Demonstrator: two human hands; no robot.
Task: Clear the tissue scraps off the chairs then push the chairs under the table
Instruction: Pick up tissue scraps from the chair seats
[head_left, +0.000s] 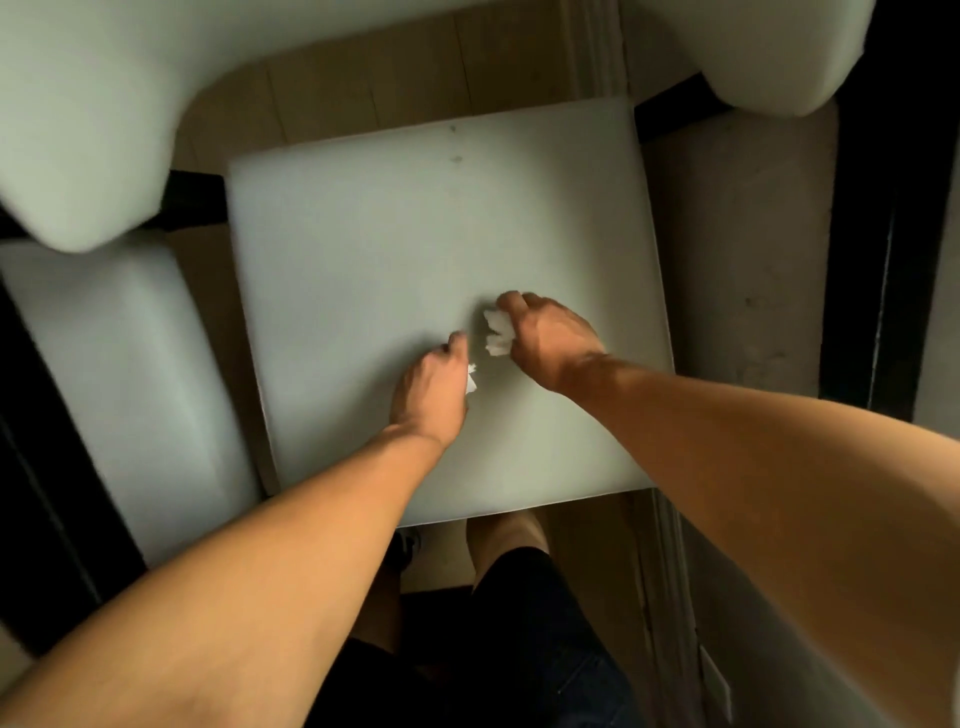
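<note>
A pale cushioned chair seat (405, 249) fills the middle of the view below me. My left hand (431, 395) rests on the seat with its fingers closed around a small white tissue scrap (471, 379) that pokes out at its right side. My right hand (550, 340) is just to the right and a little farther away, its fingers pinched on a larger bunch of white tissue scraps (497, 332). The two hands are a few centimetres apart. The rest of the seat surface shows no other scraps.
A second pale chair (130, 364) stands close on the left, its backrest (104, 104) curving across the top left. Another pale rounded backrest (779, 52) sits at the top right. Wooden floor (389, 83) shows beyond the seat. My legs (509, 597) stand against the seat's near edge.
</note>
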